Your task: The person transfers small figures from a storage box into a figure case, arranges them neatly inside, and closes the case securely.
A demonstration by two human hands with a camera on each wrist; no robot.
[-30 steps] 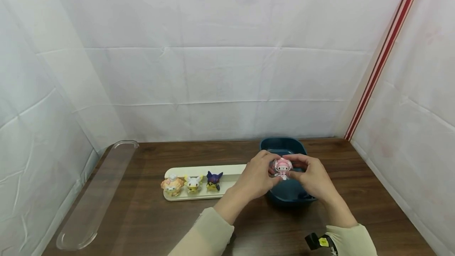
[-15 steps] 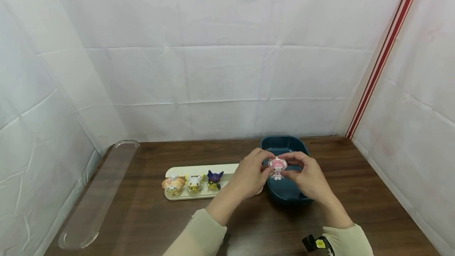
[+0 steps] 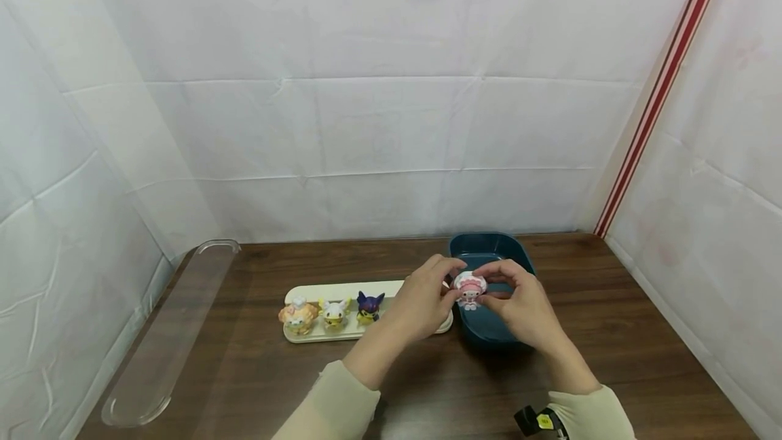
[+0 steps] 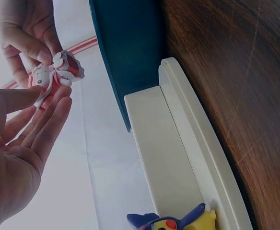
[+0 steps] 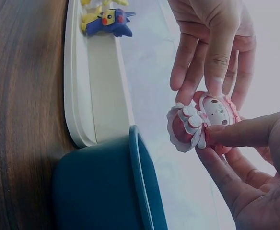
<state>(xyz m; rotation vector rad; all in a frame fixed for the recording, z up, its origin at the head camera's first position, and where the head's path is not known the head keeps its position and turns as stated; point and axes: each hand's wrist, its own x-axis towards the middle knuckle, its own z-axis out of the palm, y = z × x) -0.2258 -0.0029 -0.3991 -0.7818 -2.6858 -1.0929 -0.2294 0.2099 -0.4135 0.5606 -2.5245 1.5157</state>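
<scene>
A small pink and white figurine (image 3: pixel 469 290) in a frilled bonnet is held up between both hands, over the left edge of the dark teal bin (image 3: pixel 489 338). My left hand (image 3: pixel 418 301) pinches it from the left with thumb and fingers. From the other side my right hand (image 3: pixel 519 304) pinches it too, its thumb across the body in the right wrist view. Below and left lies a long cream tray (image 3: pixel 391 288), bearing an orange figurine (image 3: pixel 298 316), a white and yellow one (image 3: pixel 334 314) and a purple-hooded yellow one (image 3: pixel 368 308). The left hand hides part of the tray.
A clear plastic lid (image 3: pixel 171 335) lies along the left side of the dark wooden table (image 3: pixel 244 386). White sheets (image 3: pixel 379 121) hang at the back and both sides, with a red-striped band (image 3: pixel 666 87) at the right corner.
Both hands have moved left with the figurine, from over the middle of the bin to its left edge. The figurines on the tray have stayed where they were.
</scene>
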